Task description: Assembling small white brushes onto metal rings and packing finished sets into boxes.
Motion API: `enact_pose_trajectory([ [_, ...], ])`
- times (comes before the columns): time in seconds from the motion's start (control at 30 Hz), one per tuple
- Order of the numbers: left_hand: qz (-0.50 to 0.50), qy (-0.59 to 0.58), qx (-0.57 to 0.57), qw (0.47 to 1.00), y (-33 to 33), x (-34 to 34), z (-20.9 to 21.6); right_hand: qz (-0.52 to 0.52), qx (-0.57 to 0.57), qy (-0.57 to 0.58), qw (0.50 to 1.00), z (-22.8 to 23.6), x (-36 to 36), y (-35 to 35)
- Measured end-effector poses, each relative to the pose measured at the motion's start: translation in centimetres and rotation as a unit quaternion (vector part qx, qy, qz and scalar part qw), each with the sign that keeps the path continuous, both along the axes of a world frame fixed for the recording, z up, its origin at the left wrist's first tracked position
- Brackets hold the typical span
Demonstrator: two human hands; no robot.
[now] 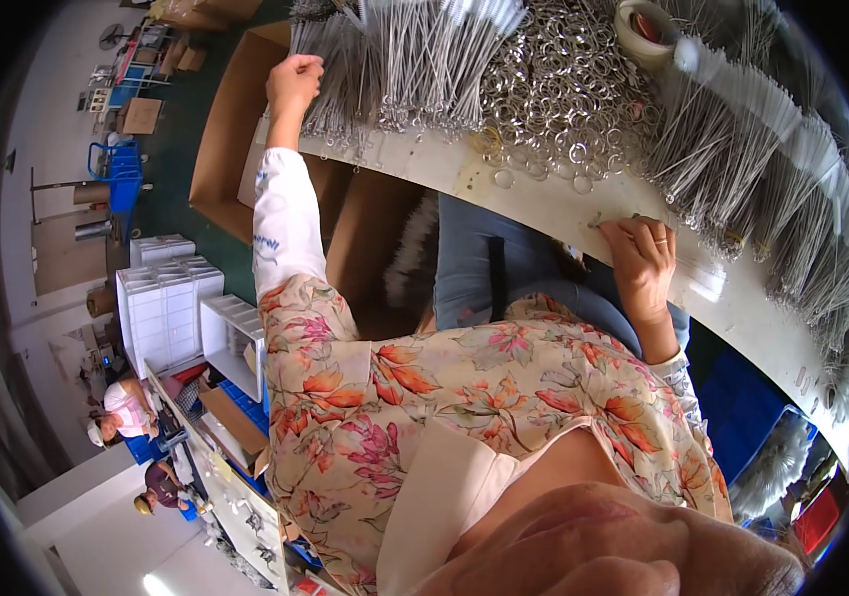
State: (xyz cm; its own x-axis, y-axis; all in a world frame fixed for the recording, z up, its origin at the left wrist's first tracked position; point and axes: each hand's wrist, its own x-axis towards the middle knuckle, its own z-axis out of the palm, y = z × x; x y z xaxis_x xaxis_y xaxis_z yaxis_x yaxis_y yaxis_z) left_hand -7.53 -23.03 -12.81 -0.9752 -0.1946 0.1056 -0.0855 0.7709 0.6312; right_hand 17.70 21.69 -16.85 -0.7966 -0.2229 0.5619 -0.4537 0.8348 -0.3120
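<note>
At the upper left, my left hand (295, 84) is closed, its fingers curled beside a pile of thin twisted-wire brushes (424, 70) with looped ends. What it holds, if anything, is hidden. My right hand (640, 253) rests at the near edge of the pale table (544, 207), fingers bent and pressed together. A small bit of something shows by its fingertips, too small to name. Between the hands, farther back, lies a heap of shiny metal split rings (564, 84), with several loose ones near the edge. More wire brushes (717, 129) with whitish bristles lie to the right.
A roll of tape (645, 32) stands behind the rings. Open cardboard boxes (221, 129) are beside and below the table at left. White crates (168, 303) and a blue trolley (122, 179) stand farther left. Two people (127, 412) work at a distant table.
</note>
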Motion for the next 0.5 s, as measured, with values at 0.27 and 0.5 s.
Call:
enact_pose_trajectory([
  [0.27, -0.021, -0.195, -0.242, 0.95, 0.4, -3.3, -2.2, -0.028, -0.026, -0.01, 0.999, -0.4, 0.2, 0.2],
  [0.5, 0.01, -0.159, 0.086, 0.983, -0.7, -2.0, -2.6, -0.023, -0.073, 0.003, 0.997, 0.7, -0.1, 1.3],
])
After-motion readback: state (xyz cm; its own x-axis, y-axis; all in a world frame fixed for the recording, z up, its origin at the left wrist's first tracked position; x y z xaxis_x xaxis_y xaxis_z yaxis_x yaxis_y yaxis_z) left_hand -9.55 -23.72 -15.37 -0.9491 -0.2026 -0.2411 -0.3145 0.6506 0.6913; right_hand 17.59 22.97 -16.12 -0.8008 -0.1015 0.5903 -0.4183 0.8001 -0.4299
